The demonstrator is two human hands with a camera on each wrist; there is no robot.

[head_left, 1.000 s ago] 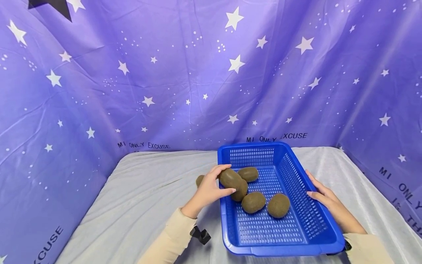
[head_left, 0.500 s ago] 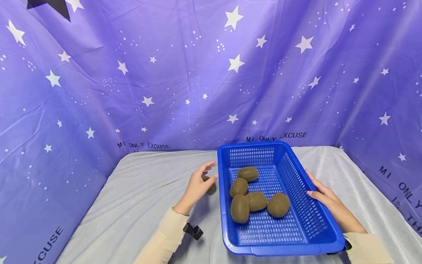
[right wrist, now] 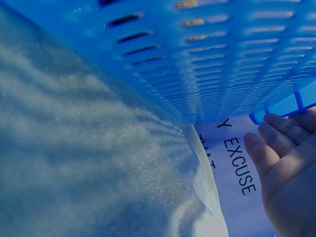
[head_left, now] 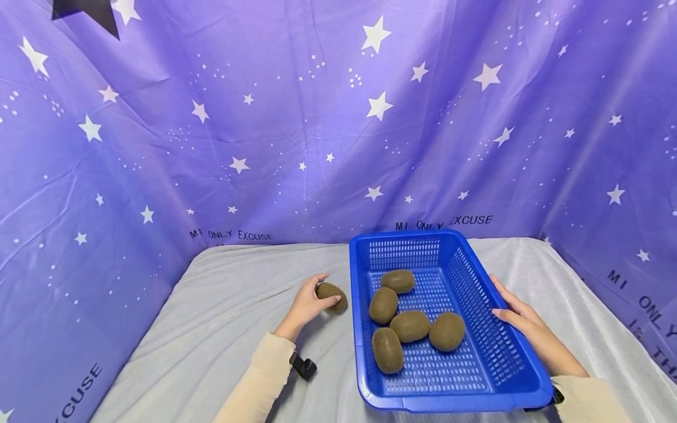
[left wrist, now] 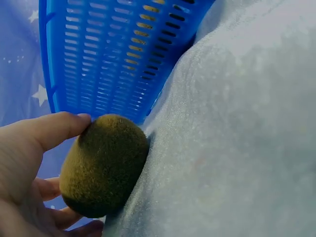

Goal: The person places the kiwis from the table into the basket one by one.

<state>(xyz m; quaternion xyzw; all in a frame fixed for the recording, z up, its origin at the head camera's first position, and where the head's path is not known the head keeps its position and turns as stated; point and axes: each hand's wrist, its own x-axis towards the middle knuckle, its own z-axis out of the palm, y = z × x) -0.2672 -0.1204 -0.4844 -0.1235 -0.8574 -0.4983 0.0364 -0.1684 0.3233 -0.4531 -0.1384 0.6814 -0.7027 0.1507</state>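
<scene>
My left hand (head_left: pixel 305 305) holds a brown kiwi (head_left: pixel 333 289) on the cloth, just left of the blue plastic basket (head_left: pixel 357 346). In the left wrist view the thumb lies along one side of that fuzzy kiwi (left wrist: pixel 106 163) and the fingers curl behind it, while the fruit touches the cloth. Several more kiwis (head_left: pixel 410 326) lie in the basket, mostly on its left side. At the basket's right rim, my right hand (head_left: pixel 529 329) rests with thumb and finger on the edge. The right wrist view shows its other fingers (right wrist: pixel 276 140) fairly straight beneath the rim.
A pale grey cloth (head_left: pixel 222 329) covers the table under the basket. Purple curtains (head_left: pixel 296 117) with white stars and printed words stand behind and on both sides. Each wrist wears a black strap, the left one (head_left: pixel 304 367) with a small block.
My left hand has let one kiwi go into the basket, moved left and taken hold of the kiwi outside. Kiwis in the basket have shifted. My right hand stays at the rim.
</scene>
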